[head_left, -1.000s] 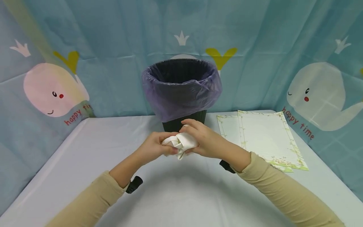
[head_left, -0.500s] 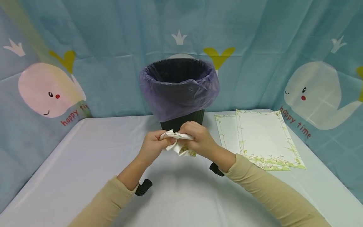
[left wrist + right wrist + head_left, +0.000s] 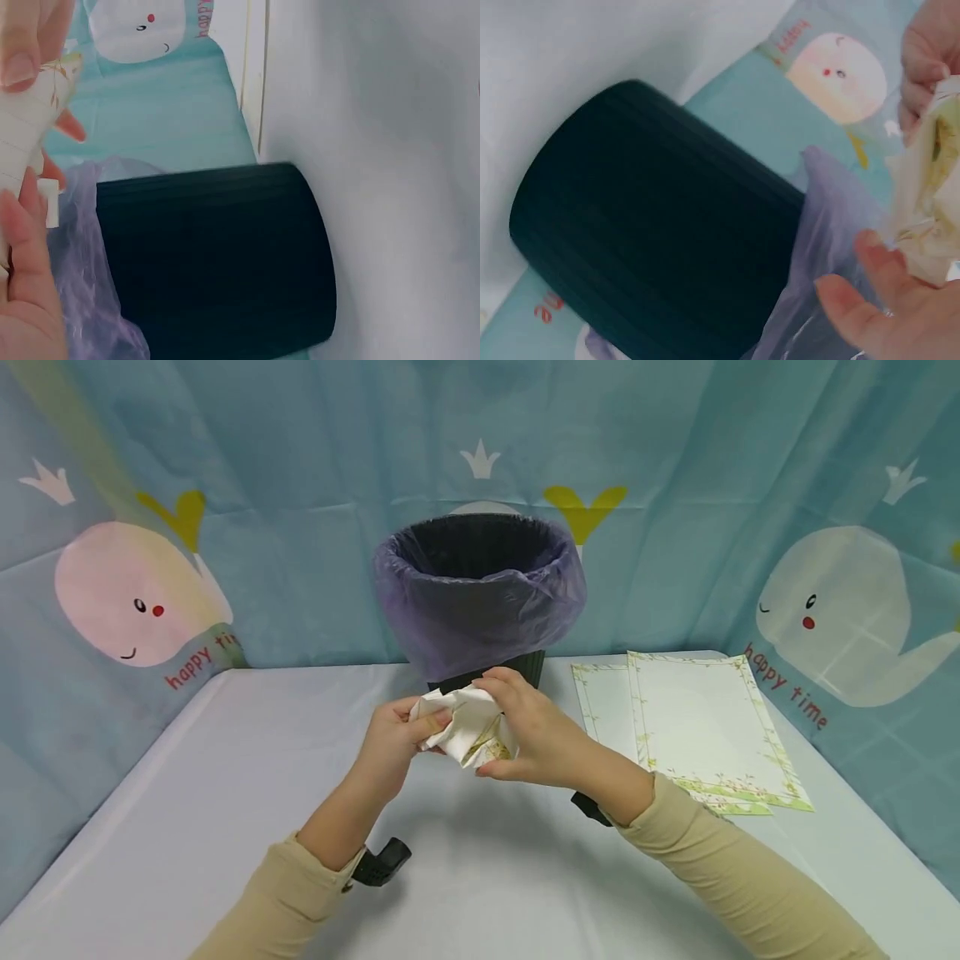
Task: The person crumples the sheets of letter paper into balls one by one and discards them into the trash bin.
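"What's gripped?"
"Left hand (image 3: 384, 745) pinches the crumpled paper (image 3: 467, 725); right hand (image 3: 543, 733) curls loosely round its other side."
"Where's that?"
"Above the table (image 3: 187, 827), in front of the bin (image 3: 217, 255). Sheets (image 3: 701, 718) lie right."

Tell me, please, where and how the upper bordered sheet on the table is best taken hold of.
I would pinch the upper sheet by its right edge, coming in low from the person's right. It appears to lie flat, and it is offset rightward over the lower sheet, so that edge extends past the one beneath; a grip there should miss the lower sheet.
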The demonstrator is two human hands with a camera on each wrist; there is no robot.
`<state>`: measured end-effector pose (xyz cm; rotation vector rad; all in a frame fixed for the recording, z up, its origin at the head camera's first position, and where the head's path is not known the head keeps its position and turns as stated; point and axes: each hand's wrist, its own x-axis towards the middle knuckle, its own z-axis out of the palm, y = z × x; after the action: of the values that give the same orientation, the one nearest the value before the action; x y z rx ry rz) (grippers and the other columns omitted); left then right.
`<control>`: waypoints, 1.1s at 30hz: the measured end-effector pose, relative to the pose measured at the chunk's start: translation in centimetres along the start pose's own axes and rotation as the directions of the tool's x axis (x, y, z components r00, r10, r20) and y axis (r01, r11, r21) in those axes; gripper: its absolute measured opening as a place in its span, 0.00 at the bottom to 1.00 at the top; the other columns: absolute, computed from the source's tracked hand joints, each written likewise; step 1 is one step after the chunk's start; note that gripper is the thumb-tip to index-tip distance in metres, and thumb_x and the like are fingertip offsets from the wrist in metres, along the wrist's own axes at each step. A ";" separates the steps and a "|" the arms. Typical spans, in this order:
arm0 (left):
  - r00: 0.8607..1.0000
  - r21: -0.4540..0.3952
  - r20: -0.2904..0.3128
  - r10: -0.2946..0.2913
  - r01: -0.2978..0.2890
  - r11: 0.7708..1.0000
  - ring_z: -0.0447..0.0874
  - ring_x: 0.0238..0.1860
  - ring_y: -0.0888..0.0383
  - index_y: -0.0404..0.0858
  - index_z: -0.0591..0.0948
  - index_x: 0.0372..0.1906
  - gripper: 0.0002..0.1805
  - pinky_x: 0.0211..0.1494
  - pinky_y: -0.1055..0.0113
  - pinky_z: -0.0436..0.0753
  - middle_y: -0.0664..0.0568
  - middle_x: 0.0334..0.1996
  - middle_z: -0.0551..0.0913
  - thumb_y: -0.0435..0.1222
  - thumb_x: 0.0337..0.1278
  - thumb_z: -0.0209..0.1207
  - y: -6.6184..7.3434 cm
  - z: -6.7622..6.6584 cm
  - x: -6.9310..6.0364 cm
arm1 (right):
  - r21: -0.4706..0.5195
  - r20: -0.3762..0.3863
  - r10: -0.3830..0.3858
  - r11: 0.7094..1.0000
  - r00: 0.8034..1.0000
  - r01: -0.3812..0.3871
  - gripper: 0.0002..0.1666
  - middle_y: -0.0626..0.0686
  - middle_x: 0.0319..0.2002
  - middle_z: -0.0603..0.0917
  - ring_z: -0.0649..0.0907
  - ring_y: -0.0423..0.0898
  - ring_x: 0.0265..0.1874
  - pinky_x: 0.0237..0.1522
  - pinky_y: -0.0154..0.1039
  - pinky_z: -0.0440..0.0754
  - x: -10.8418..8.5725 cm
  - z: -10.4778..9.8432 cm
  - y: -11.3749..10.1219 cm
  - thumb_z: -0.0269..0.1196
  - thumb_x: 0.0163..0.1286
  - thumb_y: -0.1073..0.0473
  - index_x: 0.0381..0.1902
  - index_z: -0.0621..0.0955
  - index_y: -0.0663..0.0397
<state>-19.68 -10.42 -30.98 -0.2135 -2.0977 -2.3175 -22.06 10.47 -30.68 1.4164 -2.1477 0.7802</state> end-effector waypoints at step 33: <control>0.947 0.395 0.228 0.225 -0.301 0.868 0.84 0.28 0.54 0.28 0.72 0.48 0.12 0.37 0.66 0.81 0.42 0.36 0.80 0.33 0.67 0.57 -1.1 2.7 -1.5 | 0.209 -0.435 0.060 0.977 0.898 0.036 0.17 0.56 0.29 0.79 0.78 0.49 0.29 0.32 0.34 0.79 -0.2 1.4 0.0 0.73 0.43 0.80 0.30 0.80 0.64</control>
<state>-18.02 -7.78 -32.00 -0.6687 -2.4090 -1.6925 -22.10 9.67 -31.84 1.1801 -1.7632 1.2356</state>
